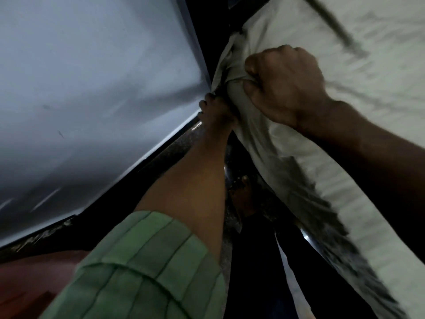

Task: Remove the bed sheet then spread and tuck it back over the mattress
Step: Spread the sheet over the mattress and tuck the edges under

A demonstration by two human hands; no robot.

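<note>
One pale wall (87,84) fills the left. One left hand (217,111), green sleeve (147,268) rolled, grips the one bed sheet (379,146) at the mattress corner. The right hand (285,84) is a fist, fingers (254,67) curled round bunched sheet, right of it.

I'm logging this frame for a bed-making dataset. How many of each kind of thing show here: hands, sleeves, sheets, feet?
Hands: 2, the left hand and the right hand, both gripping the sheet
Sleeves: 1, a green sleeve
Sheets: 1, a pale sheet
Feet: 1, a bare foot
Total: 5
</note>
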